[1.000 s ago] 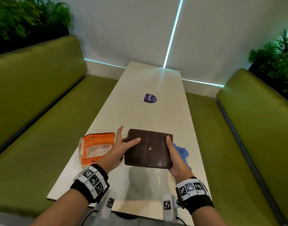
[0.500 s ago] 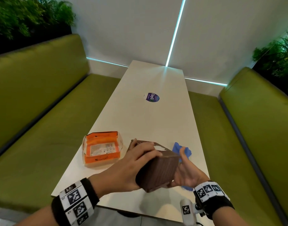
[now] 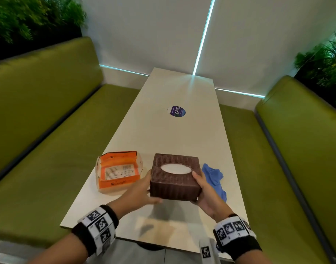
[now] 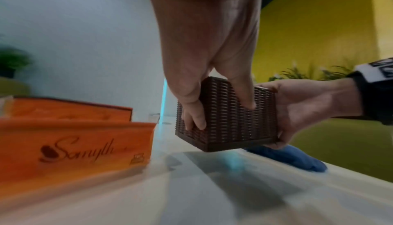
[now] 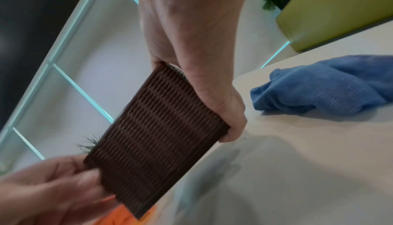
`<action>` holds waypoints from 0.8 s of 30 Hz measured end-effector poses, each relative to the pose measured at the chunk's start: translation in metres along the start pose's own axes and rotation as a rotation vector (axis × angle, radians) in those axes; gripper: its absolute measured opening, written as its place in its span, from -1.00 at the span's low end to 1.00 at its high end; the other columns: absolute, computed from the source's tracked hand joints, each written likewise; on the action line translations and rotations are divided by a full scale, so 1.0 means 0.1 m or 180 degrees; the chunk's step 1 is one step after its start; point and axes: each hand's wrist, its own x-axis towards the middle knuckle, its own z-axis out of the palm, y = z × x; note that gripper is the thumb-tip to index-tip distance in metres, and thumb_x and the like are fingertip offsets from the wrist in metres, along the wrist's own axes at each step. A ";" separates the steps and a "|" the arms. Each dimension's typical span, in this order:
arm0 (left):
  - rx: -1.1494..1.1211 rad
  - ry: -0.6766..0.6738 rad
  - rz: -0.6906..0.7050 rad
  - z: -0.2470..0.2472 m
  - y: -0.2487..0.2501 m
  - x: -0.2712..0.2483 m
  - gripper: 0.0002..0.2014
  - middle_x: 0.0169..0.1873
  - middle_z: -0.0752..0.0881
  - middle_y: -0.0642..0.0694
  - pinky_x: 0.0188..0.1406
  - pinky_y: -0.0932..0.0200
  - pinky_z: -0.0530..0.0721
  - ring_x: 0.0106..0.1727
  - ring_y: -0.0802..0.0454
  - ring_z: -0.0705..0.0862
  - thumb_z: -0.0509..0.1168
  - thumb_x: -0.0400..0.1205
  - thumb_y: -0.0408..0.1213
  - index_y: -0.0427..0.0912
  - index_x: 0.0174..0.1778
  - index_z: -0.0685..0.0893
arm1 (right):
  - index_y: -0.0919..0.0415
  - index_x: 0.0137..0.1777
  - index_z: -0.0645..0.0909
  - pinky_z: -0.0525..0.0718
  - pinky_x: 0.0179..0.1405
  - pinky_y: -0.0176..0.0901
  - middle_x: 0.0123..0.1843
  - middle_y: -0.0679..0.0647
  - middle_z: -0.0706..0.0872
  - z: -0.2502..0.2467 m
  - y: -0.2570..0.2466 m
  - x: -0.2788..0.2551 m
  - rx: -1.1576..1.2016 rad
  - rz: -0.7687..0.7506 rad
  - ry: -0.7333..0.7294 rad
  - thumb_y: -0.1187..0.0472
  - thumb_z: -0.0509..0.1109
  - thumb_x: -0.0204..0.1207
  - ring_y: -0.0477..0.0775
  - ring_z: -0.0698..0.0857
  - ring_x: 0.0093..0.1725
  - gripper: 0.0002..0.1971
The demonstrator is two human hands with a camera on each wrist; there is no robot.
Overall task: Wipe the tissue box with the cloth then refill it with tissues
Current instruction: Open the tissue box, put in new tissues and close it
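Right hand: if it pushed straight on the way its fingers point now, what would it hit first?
The right hand already holds the tissue box, so it meets that at once. Beyond it, roughly toward the left hand and the orange tissue pack; depth there is unclear.

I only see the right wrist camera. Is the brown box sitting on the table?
Observer: No. The left wrist view shows the tissue box held just above the table by the left hand and the right hand.
Child: Does it have a hole on top?
Observer: Yes. The head view shows an oval opening with white inside.
Child: What's the orange bit?
Observer: An orange tissue pack, lying left of the box.
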 end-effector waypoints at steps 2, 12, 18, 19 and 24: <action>-0.0159 0.0265 -0.0154 0.01 -0.05 0.13 -0.29 0.28 0.66 0.15 0.43 0.05 0.60 0.30 0.25 0.62 0.51 0.54 -0.27 -0.03 0.57 0.33 | -0.15 0.46 0.47 0.71 0.12 -0.07 0.35 0.00 0.73 0.05 0.05 0.14 -0.0049 -0.0271 -0.0043 0.02 0.20 0.70 0.04 0.69 0.33 -0.66; -0.0362 0.0578 -0.0272 0.10 -0.28 0.39 -0.40 0.34 0.65 0.06 0.45 0.14 0.55 0.38 0.15 0.59 0.38 0.65 -0.33 -0.06 0.60 0.34 | -0.24 0.63 0.19 0.21 0.66 0.21 0.63 -0.10 0.39 -0.03 0.28 0.54 -0.0496 -0.0460 0.0150 -0.14 0.18 0.68 0.00 0.34 0.63 -0.47; -0.0347 0.0576 -0.0318 0.09 -0.30 0.45 -0.38 0.33 0.66 0.04 0.42 0.17 0.54 0.38 0.12 0.60 0.37 0.65 -0.35 -0.01 0.61 0.31 | -0.36 0.60 0.17 0.08 0.70 0.21 0.69 -0.22 0.23 -0.22 0.42 0.72 -0.0760 -0.0596 0.0030 -0.39 0.26 0.48 -0.08 0.18 0.68 -0.31; -0.0319 0.0597 -0.0308 0.10 -0.31 0.46 -0.38 0.33 0.66 0.03 0.43 0.13 0.54 0.38 0.11 0.60 0.37 0.65 -0.34 -0.01 0.61 0.31 | -0.35 0.60 0.16 0.09 0.70 0.19 0.69 -0.22 0.23 -0.19 0.40 0.70 -0.0779 -0.0604 0.0054 -0.39 0.25 0.48 -0.09 0.18 0.68 -0.30; -0.0191 0.0662 -0.0369 0.14 -0.32 0.46 -0.41 0.33 0.65 0.00 0.40 0.16 0.53 0.38 0.09 0.59 0.36 0.65 -0.31 -0.03 0.58 0.30 | -0.23 0.64 0.16 0.18 0.69 0.11 0.65 -0.18 0.32 -0.03 0.27 0.57 -0.0864 -0.0630 0.0140 -0.30 0.21 0.52 -0.09 0.28 0.64 -0.32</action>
